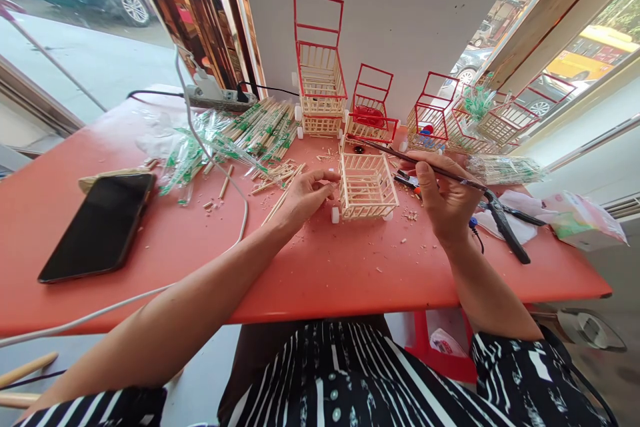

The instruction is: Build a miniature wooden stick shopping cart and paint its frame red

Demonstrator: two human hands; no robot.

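An unpainted little cart of thin wooden sticks [367, 185] with small white wheels stands on the red table [320, 267] in front of me. My left hand [303, 195] touches its left side with the fingertips near the rim. My right hand [445, 197] holds a thin dark paintbrush [400, 155] whose tip points left over the cart's far rim.
Red-painted stick carts [320, 73] stand along the back wall. Wrapped chopsticks [260, 130] lie back left, a black phone [100, 223] at the left, a power strip [215, 97] behind. Black pliers [505, 223] and a tissue pack [580, 220] lie at the right. Wood chips litter the table.
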